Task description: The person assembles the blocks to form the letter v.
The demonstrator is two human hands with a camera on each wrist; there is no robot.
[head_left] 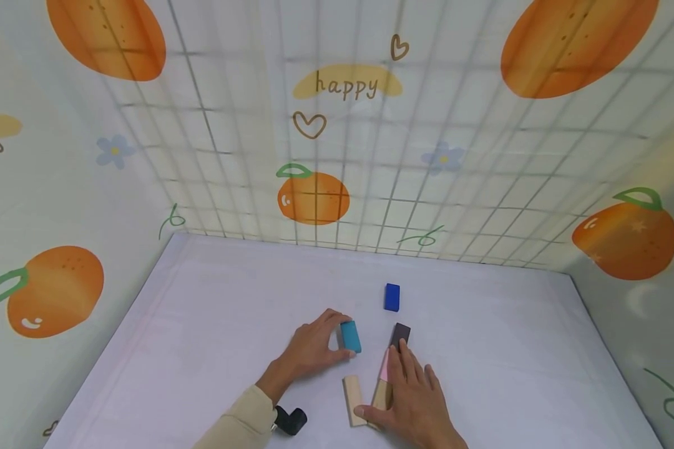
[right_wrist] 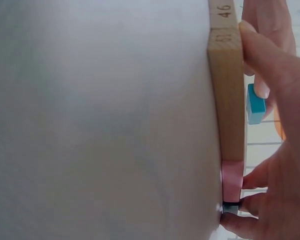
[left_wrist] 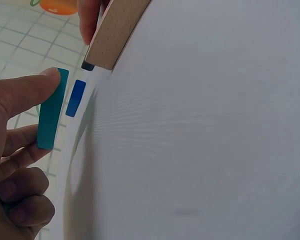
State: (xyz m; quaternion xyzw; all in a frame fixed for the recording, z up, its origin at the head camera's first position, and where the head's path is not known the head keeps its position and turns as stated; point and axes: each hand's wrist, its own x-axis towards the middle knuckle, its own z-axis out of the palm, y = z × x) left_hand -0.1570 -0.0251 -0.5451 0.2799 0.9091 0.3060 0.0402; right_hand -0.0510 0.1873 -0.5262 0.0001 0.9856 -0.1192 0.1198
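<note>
My left hand point(head_left: 312, 345) pinches a teal block point(head_left: 351, 337) between thumb and fingertips at its two ends, left of the row of blocks. In the left wrist view the teal block point(left_wrist: 53, 110) spans the gap from thumb to fingers. My right hand point(head_left: 418, 399) rests with fairly straight fingers on a line of blocks: a black block point(head_left: 400, 333) at the far end, a pink block point(head_left: 384, 365) in the middle and a plain wooden block point(head_left: 381, 394) nearest. Its thumb touches the near end, where a second wooden block point(head_left: 352, 399) lies at an angle. Numbers are printed on the wooden ends.
A dark blue block point(head_left: 392, 297) lies alone beyond the row on the white table point(head_left: 247, 280). Fabric walls with oranges printed on them point(head_left: 313, 198) enclose the back and sides. A black device point(head_left: 290, 421) sits by the left sleeve point(head_left: 241, 418).
</note>
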